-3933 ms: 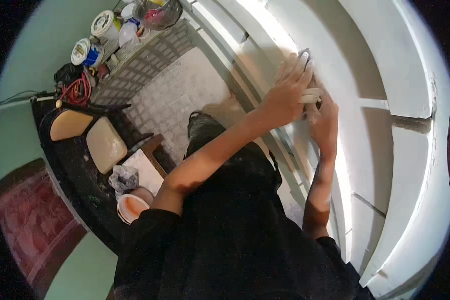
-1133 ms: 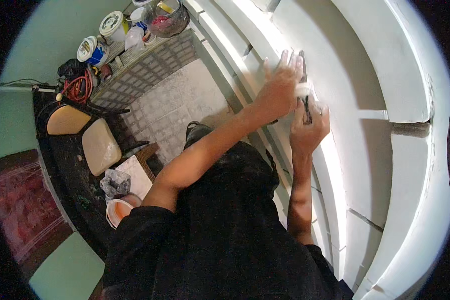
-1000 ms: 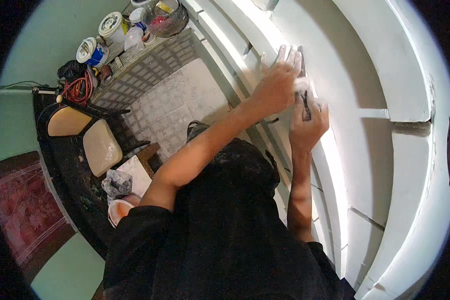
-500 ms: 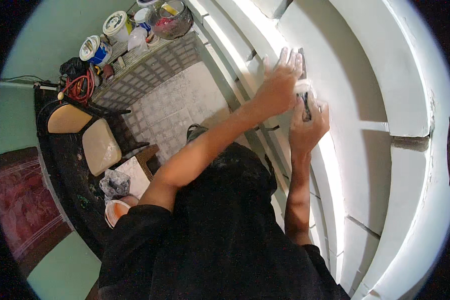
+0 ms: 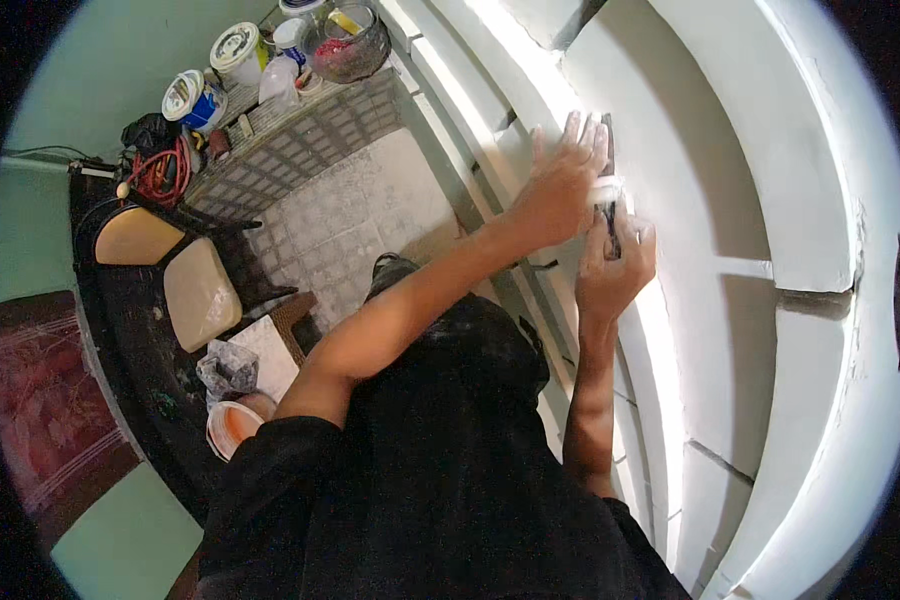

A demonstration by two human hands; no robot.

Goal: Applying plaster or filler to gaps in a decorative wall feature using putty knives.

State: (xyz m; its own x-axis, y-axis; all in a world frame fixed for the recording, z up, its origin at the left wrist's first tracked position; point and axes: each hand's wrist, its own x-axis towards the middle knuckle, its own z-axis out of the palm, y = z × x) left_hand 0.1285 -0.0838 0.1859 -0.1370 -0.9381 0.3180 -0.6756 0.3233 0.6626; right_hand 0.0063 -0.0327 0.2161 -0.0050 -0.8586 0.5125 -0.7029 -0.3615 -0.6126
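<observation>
My right hand (image 5: 615,270) is closed around the dark handle of a slim hand tool (image 5: 612,232). Its narrow dark blade points away from me along a white, curved, stepped wall structure (image 5: 660,150). What kind of tool it is I cannot make out. A pale, whitish piece (image 5: 606,190) sits between handle and blade, close to both hands. My left hand (image 5: 565,185) reaches across with fingers stretched out, lying against the blade's left side and the white ledge. Whitish dust coats the fingertips of both hands.
A shelf (image 5: 270,130) at the upper left bears a white tub (image 5: 237,50), a blue-white bucket (image 5: 192,100) and a clear bowl (image 5: 345,50). A red hose (image 5: 162,172) hangs by it. Left stand a beige-seated chair (image 5: 202,292) and an orange-lined bucket (image 5: 232,428). Ledges border my right side.
The whole view has shifted slightly, so the wall and both hands appear a little lower. My hands keep nearly the same place on the wall, with the same hold on the tool.
</observation>
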